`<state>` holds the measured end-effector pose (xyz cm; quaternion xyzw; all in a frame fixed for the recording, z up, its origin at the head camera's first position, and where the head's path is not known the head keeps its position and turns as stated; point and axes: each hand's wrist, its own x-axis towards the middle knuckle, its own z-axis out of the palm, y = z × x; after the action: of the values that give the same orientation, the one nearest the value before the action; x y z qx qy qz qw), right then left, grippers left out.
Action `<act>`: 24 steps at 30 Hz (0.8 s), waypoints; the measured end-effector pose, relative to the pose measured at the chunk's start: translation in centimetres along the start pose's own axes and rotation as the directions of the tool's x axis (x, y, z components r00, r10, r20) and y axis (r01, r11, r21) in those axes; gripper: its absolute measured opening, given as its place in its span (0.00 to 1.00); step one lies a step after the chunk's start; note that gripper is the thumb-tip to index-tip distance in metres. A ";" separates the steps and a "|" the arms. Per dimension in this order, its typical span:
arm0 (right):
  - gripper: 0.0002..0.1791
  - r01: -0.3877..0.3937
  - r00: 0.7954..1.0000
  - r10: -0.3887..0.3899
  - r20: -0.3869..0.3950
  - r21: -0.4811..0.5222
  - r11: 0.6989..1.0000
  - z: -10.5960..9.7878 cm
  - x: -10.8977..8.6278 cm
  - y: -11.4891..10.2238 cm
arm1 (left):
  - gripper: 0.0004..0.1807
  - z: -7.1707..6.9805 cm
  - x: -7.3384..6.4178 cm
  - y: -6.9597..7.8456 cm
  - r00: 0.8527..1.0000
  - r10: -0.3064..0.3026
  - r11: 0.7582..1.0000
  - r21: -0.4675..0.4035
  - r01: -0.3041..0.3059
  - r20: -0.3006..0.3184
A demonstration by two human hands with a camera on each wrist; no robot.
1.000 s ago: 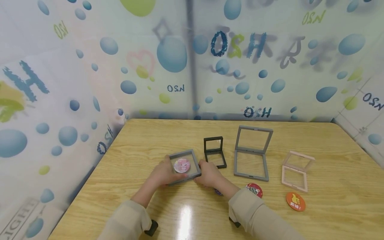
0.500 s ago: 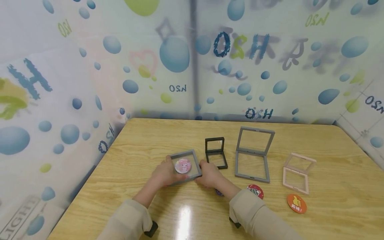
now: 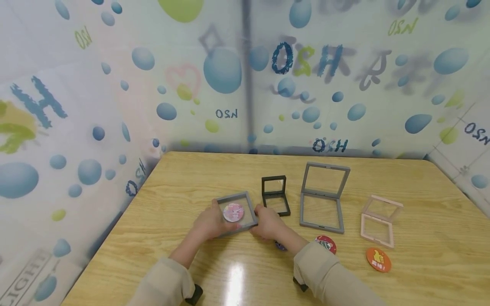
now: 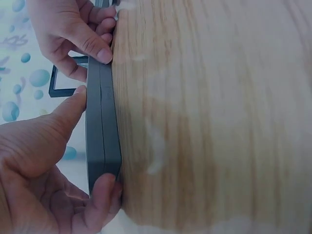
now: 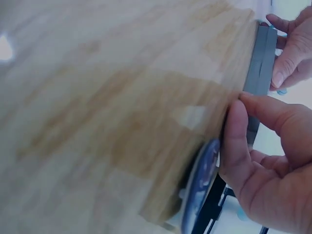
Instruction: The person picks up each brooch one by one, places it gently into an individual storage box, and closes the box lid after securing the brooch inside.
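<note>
A grey display frame [image 3: 251,206] with clear panes lies low at the table, a round pink badge [image 3: 233,211] showing inside its border. My left hand [image 3: 209,222] grips its left side, thumb along the front and fingers at the corner. At the right corner, my right hand [image 3: 268,222] pinches the frame between thumb and fingers. Seen edge-on in the left wrist view, the grey frame [image 4: 103,126] has its two halves together along a seam. Close beside my right hand, a blue badge [image 5: 201,185] lies in the right wrist view; my forearm partly covers it in the head view.
Behind my right hand stands an open black frame [image 3: 276,204]. Farther right are an open larger grey frame [image 3: 320,228] and an open pink frame [image 3: 377,241]. A red badge [image 3: 326,244] and an orange badge [image 3: 378,259] lie nearer on the wooden table [image 3: 153,212].
Both hands keep their hold on the grey frame with almost no movement. The head view has shifted slightly; the other frames and badges stay in place.
</note>
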<state>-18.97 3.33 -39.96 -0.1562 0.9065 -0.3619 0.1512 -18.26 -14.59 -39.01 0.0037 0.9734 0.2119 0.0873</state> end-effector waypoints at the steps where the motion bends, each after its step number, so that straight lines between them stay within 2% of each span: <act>1: 0.25 0.004 1.000 -0.004 0.008 0.010 1.000 -0.1 -0.1 0.1 | 0.62 0.0 0.0 0.0 1.000 0.000 1.000 -0.007 0.000 0.001; 6: 0.27 -0.027 0.999 0.023 0.041 0.099 0.995 -1.1 -0.8 0.4 | 0.62 -0.2 -0.3 0.0 1.000 -0.006 1.000 0.003 0.006 0.018; 12: 0.20 -0.109 0.994 0.112 -0.006 0.165 0.980 -3.1 -1.9 1.5 | 0.59 -0.6 -0.7 0.3 1.000 0.000 0.999 0.046 0.000 0.000; 14: 0.15 -0.140 0.989 0.145 -0.021 0.167 0.976 -3.9 -2.3 2.1 | 0.50 -0.6 -1.0 0.7 1.000 0.015 1.000 0.018 -0.015 -0.027; 17: 0.11 -0.184 0.981 0.191 -0.036 0.152 0.971 -4.8 -3.0 3.0 | 0.26 -0.3 -1.5 1.6 0.997 0.066 0.998 -0.017 -0.067 -0.044; 18: 0.11 -0.198 0.978 0.206 -0.043 0.142 0.970 -5.1 -3.2 3.2 | 0.21 -0.2 -1.7 2.0 0.995 0.093 0.995 -0.026 -0.095 -0.043; 19: 0.11 -0.206 0.976 0.213 -0.046 0.124 0.971 -5.4 -3.4 3.4 | 0.19 0.0 -1.9 2.5 0.991 0.127 0.991 -0.034 -0.128 -0.036; 22: 0.11 -0.231 0.971 0.234 -0.043 0.071 0.970 -5.9 -4.0 3.7 | 0.23 0.7 -2.3 4.1 0.976 0.218 0.976 -0.034 -0.217 0.008; 24: 0.11 -0.238 0.970 0.240 -0.028 0.049 0.970 -6.0 -4.5 3.8 | 0.24 1.3 -2.5 5.2 0.958 0.284 0.958 -0.044 -0.282 0.044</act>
<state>-17.92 11.33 -37.72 -0.0363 0.9127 -0.3642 0.1817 -15.78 -9.48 -37.59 0.1464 0.9563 0.2400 0.0805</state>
